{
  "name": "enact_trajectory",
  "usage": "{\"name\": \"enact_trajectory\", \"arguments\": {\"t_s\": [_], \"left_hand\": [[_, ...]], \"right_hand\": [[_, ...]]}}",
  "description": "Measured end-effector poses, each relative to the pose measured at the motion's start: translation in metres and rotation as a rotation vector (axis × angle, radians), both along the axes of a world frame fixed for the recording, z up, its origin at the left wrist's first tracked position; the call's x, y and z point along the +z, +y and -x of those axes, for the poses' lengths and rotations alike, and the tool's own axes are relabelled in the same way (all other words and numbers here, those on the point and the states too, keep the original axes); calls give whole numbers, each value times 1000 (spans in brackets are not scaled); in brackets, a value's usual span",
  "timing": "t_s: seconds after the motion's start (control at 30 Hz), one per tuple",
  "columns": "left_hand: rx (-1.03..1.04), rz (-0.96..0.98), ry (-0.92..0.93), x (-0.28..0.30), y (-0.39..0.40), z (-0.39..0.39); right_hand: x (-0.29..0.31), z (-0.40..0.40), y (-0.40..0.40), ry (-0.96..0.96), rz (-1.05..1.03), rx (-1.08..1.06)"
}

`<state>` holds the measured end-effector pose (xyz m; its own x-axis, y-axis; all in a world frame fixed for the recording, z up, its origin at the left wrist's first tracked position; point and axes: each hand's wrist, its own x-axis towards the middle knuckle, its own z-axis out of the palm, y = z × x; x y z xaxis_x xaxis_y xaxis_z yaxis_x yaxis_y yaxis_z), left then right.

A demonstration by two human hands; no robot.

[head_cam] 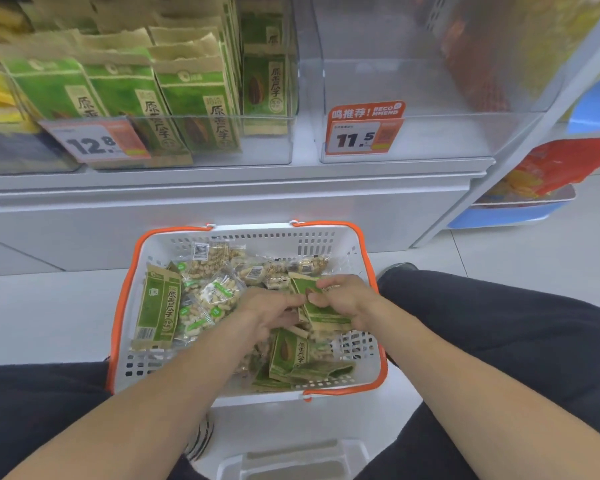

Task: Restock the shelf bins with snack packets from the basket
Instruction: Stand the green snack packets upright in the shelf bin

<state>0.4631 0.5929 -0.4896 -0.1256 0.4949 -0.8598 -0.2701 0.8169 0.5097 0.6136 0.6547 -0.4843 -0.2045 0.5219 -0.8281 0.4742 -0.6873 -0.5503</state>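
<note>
A white basket (323,239) with an orange rim stands on the floor between my knees, holding green seed packets and clear peanut packets (219,294). My right hand (343,294) grips a green packet (321,311) lifted at the basket's right side. My left hand (274,311) reaches in beside it, fingertips pinching the same packet's left edge. Another green packet (156,308) leans on the basket's left wall. Above, the left shelf bin (194,161) is packed with upright green packets; the right bin (430,133) looks empty.
Price tags read 12.8 (94,142) on the left bin and 11.5 (359,135) on the right one. A red and yellow bag (551,168) lies on a blue stool at the right. A white step (291,459) sits below the basket.
</note>
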Motion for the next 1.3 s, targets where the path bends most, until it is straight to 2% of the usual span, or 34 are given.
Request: {"name": "enact_trajectory", "arguments": {"t_s": [0.13, 0.2, 0.3, 0.43, 0.5, 0.6, 0.7, 0.87, 1.0, 1.17, 1.3], "left_hand": [[66, -111, -127, 56, 14, 17], [10, -186, -214, 90, 18, 26], [-158, -375, -110, 131, 21, 42], [-95, -684, 51, 166, 24, 64], [-93, -760, 90, 173, 25, 75], [-131, -774, 145, 164, 23, 84], [-146, -789, 302, 152, 22, 84], [-92, -850, 453, 154, 29, 99], [-115, -869, 573, 154, 34, 108], [-264, -917, 731, 157, 33, 113], [-240, -965, 701, 158, 33, 115]], "right_hand": [[61, 5, 25, 124, -107, -5], [96, 9, 34, 236, -133, 1], [141, 18, 44, 361, -229, 23], [169, 34, 51, 446, -352, 54], [169, 42, 52, 426, -409, 102], [162, 54, 53, 361, -495, 257], [158, 73, 55, 374, -574, 375], [173, 96, 65, 346, -728, 546], [179, 99, 71, 321, -778, 528], [185, 98, 76, 261, -834, 540], [190, 95, 75, 230, -975, 515]]}}
